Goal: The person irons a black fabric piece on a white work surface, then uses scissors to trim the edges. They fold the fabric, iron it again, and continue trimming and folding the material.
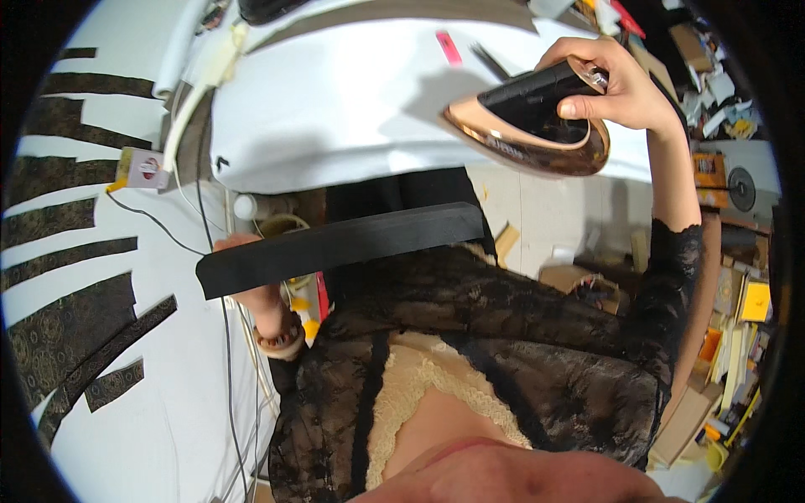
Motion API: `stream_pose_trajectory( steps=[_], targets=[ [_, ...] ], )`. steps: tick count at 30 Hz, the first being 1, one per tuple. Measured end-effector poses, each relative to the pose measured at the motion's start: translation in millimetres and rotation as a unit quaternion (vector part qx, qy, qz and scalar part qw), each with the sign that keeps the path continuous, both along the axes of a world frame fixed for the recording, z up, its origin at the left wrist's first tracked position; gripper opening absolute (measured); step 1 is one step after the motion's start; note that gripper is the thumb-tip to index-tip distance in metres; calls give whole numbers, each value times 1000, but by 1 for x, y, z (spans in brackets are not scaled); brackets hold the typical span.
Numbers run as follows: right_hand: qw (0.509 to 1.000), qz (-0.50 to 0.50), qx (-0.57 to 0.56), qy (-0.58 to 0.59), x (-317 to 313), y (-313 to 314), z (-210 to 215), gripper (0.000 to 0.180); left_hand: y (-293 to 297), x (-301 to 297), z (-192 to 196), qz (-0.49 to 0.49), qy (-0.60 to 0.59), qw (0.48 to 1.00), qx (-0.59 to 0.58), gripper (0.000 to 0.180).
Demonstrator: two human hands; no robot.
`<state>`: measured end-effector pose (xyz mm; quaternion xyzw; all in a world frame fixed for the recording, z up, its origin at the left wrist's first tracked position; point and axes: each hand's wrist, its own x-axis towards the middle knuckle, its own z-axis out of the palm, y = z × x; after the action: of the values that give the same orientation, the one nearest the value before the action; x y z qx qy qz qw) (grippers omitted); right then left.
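My right hand (620, 84) is wrapped round the handle of a black and copper-coloured clothes iron (528, 105), its tip pointing left. The iron is raised over the near right part of a white-covered ironing table (335, 101). Low on the left, my left hand (259, 299) holds a long black fabric strip (344, 250). This strip stretches to the right in front of my body, with a fold line along its upper side. Most of my left fingers are hidden behind it.
Patterned dark fabric pieces (63, 218) lie on a white surface at left, with a small box (141, 168) beside them. Black cables (228, 369) run past my left arm. A pink object (449, 48) lies on the table. Shelves of clutter (729, 335) stand at right.
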<state>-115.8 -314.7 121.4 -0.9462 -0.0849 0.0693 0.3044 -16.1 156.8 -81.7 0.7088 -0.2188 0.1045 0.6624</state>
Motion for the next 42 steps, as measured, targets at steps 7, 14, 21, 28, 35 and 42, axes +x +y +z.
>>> stream_pose_trajectory(
  steps=[7,14,21,28,35,42],
  targets=[
    [943,-109,126,-288,150,11,50,41,36,31,39,104,127,965,-205,23],
    [961,64,180,-201,408,-4,-4,37,33,85,63,139,354,864,-330,45],
    [981,51,-75,-173,502,-38,-70,47,25,124,46,89,461,801,-373,48],
    [915,9,-158,-370,421,51,-58,49,21,152,37,52,483,793,-367,43],
    [866,53,477,139,209,124,-83,50,-5,193,52,-18,467,819,-333,36],
    [776,-158,601,110,119,111,-55,43,-33,146,72,-13,-320,938,130,61]
  ],
)
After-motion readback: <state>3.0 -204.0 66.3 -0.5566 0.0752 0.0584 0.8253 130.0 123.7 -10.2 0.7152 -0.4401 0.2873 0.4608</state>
